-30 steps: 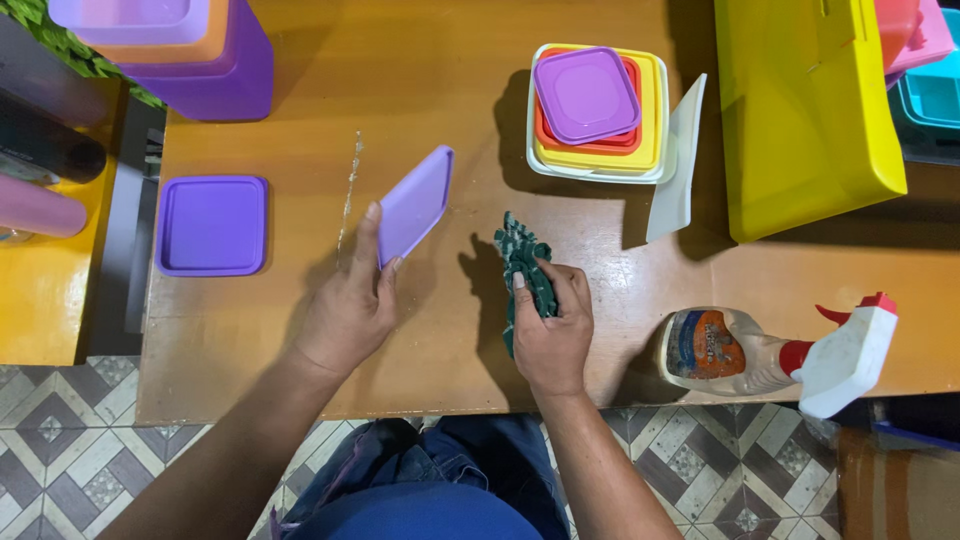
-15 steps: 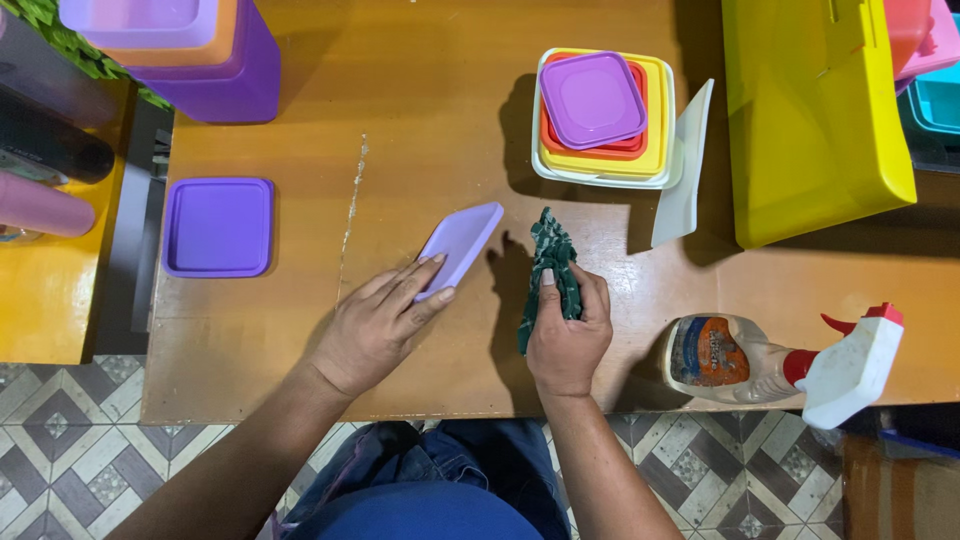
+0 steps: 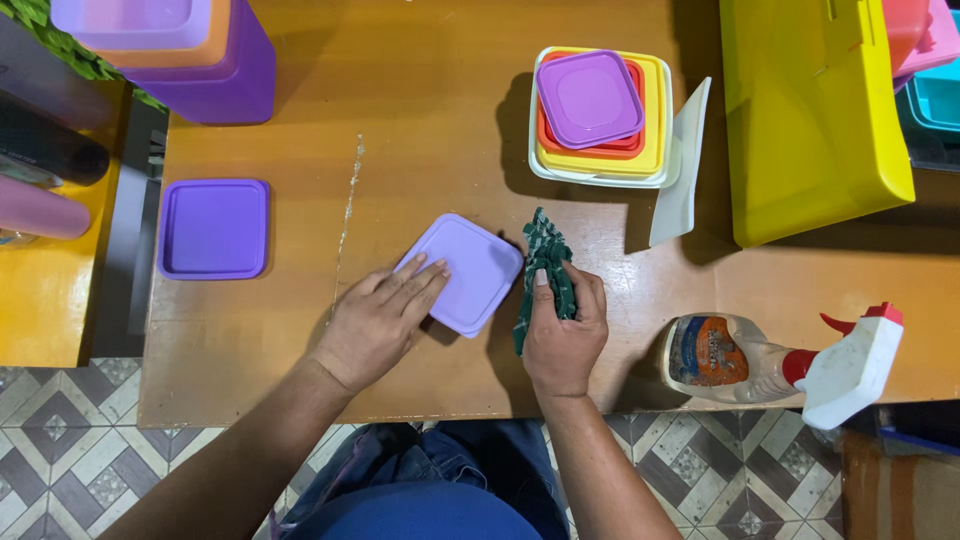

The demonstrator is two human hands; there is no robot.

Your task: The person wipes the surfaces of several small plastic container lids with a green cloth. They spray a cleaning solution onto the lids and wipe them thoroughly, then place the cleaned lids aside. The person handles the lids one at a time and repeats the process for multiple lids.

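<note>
Resting flat on the worktop [image 3: 420, 130], the pale purple lid [image 3: 468, 272] lies under the fingertips of the left hand [image 3: 378, 322], whose grip is spread open and merely pressing on the lid's corner at about 8 o'clock rather than closed around it. The right hand [image 3: 562, 330] has its grip clenched on a crumpled green cloth [image 3: 545, 262], which touches the lid's edge at 3 o'clock. With only a light press on one corner, the lid could skid or pivot across the glossy wood if the cloth pushes against it, and a slide toward 6 o'clock might carry it off the worktop's near edge. The spray bottle [image 3: 745, 358], lying on its side at 4 o'clock from the right hand, could be knocked by an elbow. The lid itself is a rounded square of smooth matte lilac plastic with a raised rim, seemingly unmarked.
</note>
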